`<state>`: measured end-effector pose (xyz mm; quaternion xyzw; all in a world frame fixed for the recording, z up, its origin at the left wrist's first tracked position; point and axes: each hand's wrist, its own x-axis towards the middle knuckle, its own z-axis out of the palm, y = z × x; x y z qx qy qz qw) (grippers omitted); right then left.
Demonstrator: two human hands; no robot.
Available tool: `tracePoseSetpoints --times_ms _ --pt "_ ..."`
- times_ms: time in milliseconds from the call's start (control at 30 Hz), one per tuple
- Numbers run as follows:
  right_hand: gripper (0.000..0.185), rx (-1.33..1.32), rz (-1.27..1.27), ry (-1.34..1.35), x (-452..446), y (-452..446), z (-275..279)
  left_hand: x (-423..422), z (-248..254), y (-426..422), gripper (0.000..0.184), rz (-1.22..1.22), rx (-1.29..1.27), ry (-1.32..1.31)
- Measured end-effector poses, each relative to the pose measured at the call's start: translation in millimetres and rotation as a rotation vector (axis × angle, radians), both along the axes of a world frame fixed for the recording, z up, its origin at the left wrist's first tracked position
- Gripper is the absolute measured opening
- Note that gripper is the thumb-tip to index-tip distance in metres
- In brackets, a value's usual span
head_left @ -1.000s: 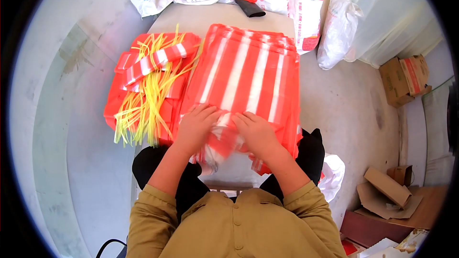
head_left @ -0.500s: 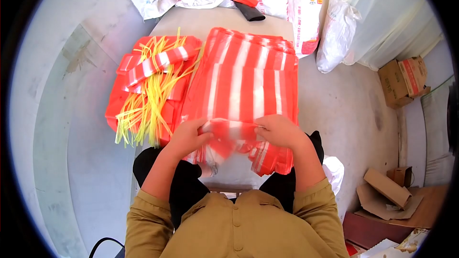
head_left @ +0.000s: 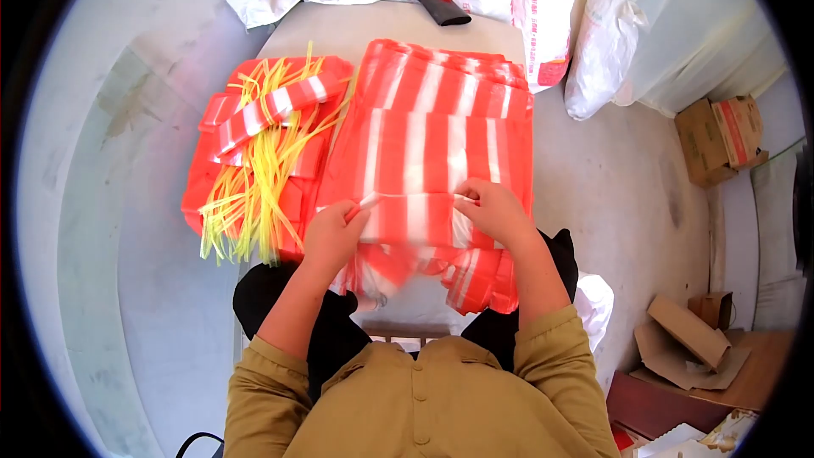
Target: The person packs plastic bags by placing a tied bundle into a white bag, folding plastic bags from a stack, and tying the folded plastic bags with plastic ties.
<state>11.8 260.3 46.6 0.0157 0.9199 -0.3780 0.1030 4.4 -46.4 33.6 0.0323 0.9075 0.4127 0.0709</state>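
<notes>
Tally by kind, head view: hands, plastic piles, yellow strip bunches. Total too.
Hands: 2 (left hand, right hand)
Plastic piles: 2 (striped pile, red pile to its left)
Yellow strip bunch: 1 (on the red pile)
Total: 5

Both hands point(head_left: 332, 233) point(head_left: 498, 212) have carried the striped plastic's edge point(head_left: 414, 203) — forward.

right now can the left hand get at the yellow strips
Probably yes: the left hand seems to pinch the striped sheet and would have to let go, but the yellow strips lie just to its left, their near ends uncovered, with nothing standing between.
</notes>
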Motion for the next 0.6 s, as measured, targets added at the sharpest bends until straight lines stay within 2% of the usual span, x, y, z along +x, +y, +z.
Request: tracePoseSetpoints --times_ms 67,167,267,433,533,600 --pt "0.043 -0.043 -0.08 0.121 16 3 1 0 3 2 0.029 0.011 0.0 0.002" --pt "0.058 0.025 -0.165 0.098 47 15 8 1 4 4 0.029 0.028 0.02 0.016" --pt "0.062 -0.028 -0.257 0.128 78 33 -7 3 -4 5 0.028 0.054 0.043 0.039" --pt "0.055 0.031 -0.257 0.252 97 35 -10 9 -20 2 0.027 0.098 0.255 0.078" --pt "0.052 0.108 -0.243 0.312 98 34 -17 18 -33 -16 0.039 0.074 0.355 0.033" --pt "0.051 0.121 -0.254 0.314 97 32 -18 30 -34 -22 0.044 0.065 0.296 0.091"
